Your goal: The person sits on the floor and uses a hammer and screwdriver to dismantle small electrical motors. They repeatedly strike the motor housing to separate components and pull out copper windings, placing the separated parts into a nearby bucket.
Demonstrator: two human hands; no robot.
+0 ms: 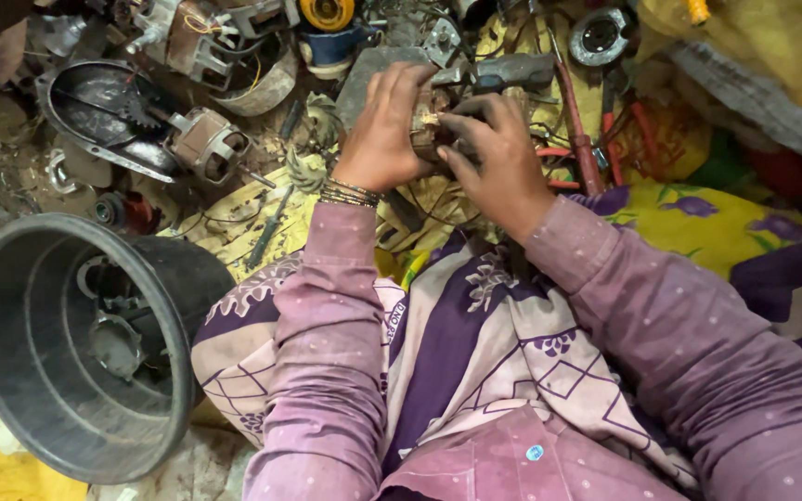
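Both my hands meet over my lap around a small rusty motor part (427, 125) with brownish windings. My left hand (384, 130), with thin bangles at the wrist, wraps the part from the left. My right hand (498, 158) grips it from the right, fingers curled over its end. Most of the part is hidden between the two hands. Pink sleeves cover both arms.
A large grey plastic tub (11, 306) lies tilted at the lower left with metal parts inside. Scrap motors (208, 144), a dark metal pan (95, 97), a hammer (512, 70), red-handled pliers (610, 139) and loose parts crowd the ground ahead. Yellow and purple cloth (698, 218) lies to the right.
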